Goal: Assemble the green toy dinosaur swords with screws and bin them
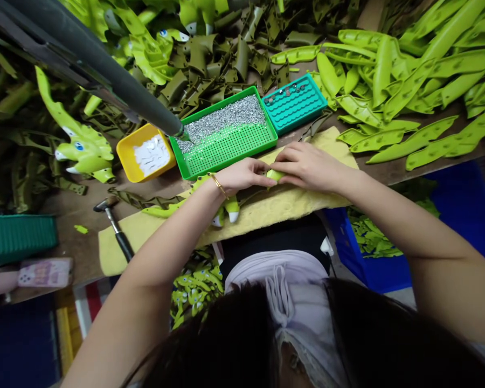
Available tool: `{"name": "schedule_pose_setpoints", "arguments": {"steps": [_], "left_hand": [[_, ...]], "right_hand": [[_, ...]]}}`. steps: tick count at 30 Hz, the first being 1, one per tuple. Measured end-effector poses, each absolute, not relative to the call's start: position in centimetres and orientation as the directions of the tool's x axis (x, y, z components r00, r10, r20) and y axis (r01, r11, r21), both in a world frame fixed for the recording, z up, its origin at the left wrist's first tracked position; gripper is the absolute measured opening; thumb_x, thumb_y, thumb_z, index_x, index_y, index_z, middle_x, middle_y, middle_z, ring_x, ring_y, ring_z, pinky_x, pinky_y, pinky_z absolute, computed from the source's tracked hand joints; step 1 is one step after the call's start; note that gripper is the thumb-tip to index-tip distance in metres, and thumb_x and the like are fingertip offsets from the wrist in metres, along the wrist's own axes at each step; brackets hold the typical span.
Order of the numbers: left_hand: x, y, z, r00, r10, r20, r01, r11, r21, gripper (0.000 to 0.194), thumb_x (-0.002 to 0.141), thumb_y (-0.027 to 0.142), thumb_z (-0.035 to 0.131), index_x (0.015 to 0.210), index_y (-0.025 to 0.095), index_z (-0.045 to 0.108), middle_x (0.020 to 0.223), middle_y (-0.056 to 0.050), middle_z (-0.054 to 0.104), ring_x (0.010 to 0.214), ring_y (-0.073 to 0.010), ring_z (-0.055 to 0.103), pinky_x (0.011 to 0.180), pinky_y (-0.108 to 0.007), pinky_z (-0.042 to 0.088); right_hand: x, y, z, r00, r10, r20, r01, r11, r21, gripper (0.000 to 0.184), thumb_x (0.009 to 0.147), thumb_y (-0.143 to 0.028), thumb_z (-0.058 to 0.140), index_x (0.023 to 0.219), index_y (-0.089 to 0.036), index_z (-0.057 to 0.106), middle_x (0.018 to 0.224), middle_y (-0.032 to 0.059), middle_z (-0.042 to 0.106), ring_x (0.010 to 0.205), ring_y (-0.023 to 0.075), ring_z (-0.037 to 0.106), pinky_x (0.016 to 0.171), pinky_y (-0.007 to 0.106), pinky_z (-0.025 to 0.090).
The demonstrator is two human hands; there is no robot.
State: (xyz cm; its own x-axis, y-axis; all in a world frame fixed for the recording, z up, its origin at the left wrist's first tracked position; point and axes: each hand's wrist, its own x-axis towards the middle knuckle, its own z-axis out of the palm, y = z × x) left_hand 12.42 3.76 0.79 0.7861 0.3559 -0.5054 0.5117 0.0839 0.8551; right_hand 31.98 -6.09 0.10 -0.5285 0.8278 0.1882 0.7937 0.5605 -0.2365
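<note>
Over the yellow cloth (pixel 258 222), my left hand (pixel 248 175) and my right hand (pixel 301 166) meet, both closed on a small light-green plastic piece (pixel 274 175). Fingers cover most of that piece, so its full shape is hidden. Under my left wrist lies a green plastic dinosaur part (pixel 232 209) with white tips, partly covered by the forearm. A dark olive part (pixel 145 199) rests beside it on the left. Just beyond my hands is a green perforated tray (pixel 230 153) with many small silver screws.
A yellow tub (pixel 123 156) holds white pieces. A teal tray (pixel 297 110) has a few small metal parts. A hammer (pixel 117 229) lies left. A dark pole (pixel 117 70) slants down to the screw tray. Olive parts (pixel 202 56) and green shells (pixel 382 81) are heaped behind; a blue bin (pixel 392 272) stands right.
</note>
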Motion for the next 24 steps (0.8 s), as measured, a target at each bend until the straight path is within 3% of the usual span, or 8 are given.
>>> {"name": "schedule_pose_setpoints", "arguments": {"steps": [3, 5, 7, 9, 12, 15, 20, 24], "left_hand": [[12.2, 3.5, 1.0, 0.784, 0.383, -0.489, 0.512, 0.048, 0.858, 0.048, 0.059, 0.043, 0.078, 0.096, 0.013, 0.070, 0.087, -0.003, 0.067, 0.079, -0.0172, 0.057, 0.076, -0.031, 0.044], [11.8, 3.3, 1.4, 0.779, 0.447, -0.441, 0.504, -0.026, 0.863, 0.052, 0.062, 0.046, 0.075, 0.102, 0.013, 0.068, 0.091, -0.003, 0.066, 0.081, -0.0182, 0.057, 0.075, -0.030, 0.044], [11.4, 3.1, 1.9, 0.766, 0.531, -0.362, 0.501, -0.139, 0.854, 0.056, 0.066, 0.049, 0.072, 0.108, 0.012, 0.064, 0.094, -0.003, 0.065, 0.082, -0.0183, 0.055, 0.074, -0.030, 0.043], [11.2, 2.9, 2.4, 0.756, 0.588, -0.287, 0.504, -0.243, 0.829, 0.058, 0.067, 0.051, 0.070, 0.110, 0.012, 0.063, 0.095, -0.004, 0.064, 0.082, -0.0183, 0.055, 0.075, -0.029, 0.043], [11.2, 2.5, 2.8, 0.753, 0.613, -0.238, 0.485, -0.273, 0.831, 0.059, 0.066, 0.054, 0.071, 0.106, 0.012, 0.062, 0.097, -0.005, 0.065, 0.083, -0.0193, 0.055, 0.076, -0.030, 0.044], [11.0, 2.1, 3.0, 0.736, 0.634, -0.239, 0.471, -0.226, 0.852, 0.056, 0.066, 0.054, 0.073, 0.103, 0.014, 0.060, 0.097, -0.006, 0.064, 0.084, -0.0203, 0.057, 0.076, -0.031, 0.045], [9.5, 2.9, 3.3, 0.747, 0.561, -0.356, 0.570, -0.265, 0.778, 0.051, 0.067, 0.055, 0.072, 0.101, 0.018, 0.060, 0.094, -0.003, 0.063, 0.084, -0.0202, 0.056, 0.077, -0.031, 0.044], [9.9, 4.2, 4.3, 0.776, 0.400, -0.488, 0.615, -0.306, 0.727, 0.052, 0.067, 0.058, 0.072, 0.099, 0.020, 0.057, 0.080, 0.000, 0.056, 0.071, -0.0169, 0.049, 0.064, -0.029, 0.041]], "right_hand": [[31.8, -7.1, 0.3, -0.407, 0.886, 0.224, 0.832, 0.461, -0.311, 0.040, 0.094, -0.043, 0.045, 0.123, -0.020, 0.060, 0.116, 0.0143, 0.062, 0.111, 0.0288, 0.051, 0.092, 0.045, 0.040], [31.2, -7.8, 0.1, -0.109, 0.955, 0.277, 0.835, 0.239, -0.496, 0.045, 0.091, -0.052, 0.047, 0.119, -0.019, 0.060, 0.112, 0.0144, 0.063, 0.108, 0.0288, 0.053, 0.093, 0.046, 0.041], [30.1, -8.3, -0.4, 0.229, 0.957, 0.178, 0.625, -0.005, -0.781, 0.054, 0.086, -0.063, 0.049, 0.113, -0.018, 0.060, 0.101, 0.0122, 0.066, 0.096, 0.0253, 0.058, 0.086, 0.043, 0.046], [28.5, -8.3, -1.0, 0.318, 0.947, -0.048, 0.248, -0.132, -0.960, 0.060, 0.080, -0.070, 0.052, 0.106, -0.017, 0.061, 0.094, 0.0094, 0.067, 0.088, 0.0217, 0.061, 0.080, 0.038, 0.050], [25.9, -7.8, -1.8, 0.227, 0.955, -0.191, -0.179, -0.152, -0.972, 0.059, 0.066, -0.071, 0.067, 0.093, -0.018, 0.062, 0.094, 0.0070, 0.071, 0.089, 0.0210, 0.064, 0.083, 0.037, 0.053], [24.3, -7.5, -2.0, 0.323, 0.926, -0.193, -0.344, -0.075, -0.936, 0.052, 0.060, -0.063, 0.075, 0.088, -0.021, 0.062, 0.096, 0.0045, 0.071, 0.090, 0.0199, 0.065, 0.085, 0.036, 0.054], [25.7, -7.4, -1.7, 0.193, 0.948, -0.252, -0.313, -0.184, -0.932, 0.052, 0.057, -0.063, 0.078, 0.079, -0.019, 0.062, 0.077, 0.0011, 0.067, 0.075, 0.0146, 0.061, 0.070, 0.029, 0.051], [27.9, -7.2, -0.8, 0.269, 0.940, -0.209, -0.233, -0.147, -0.961, 0.054, 0.068, -0.070, 0.066, 0.062, -0.021, 0.046, 0.049, -0.0078, 0.039, 0.046, 0.0056, 0.034, 0.044, 0.022, 0.026]]}}
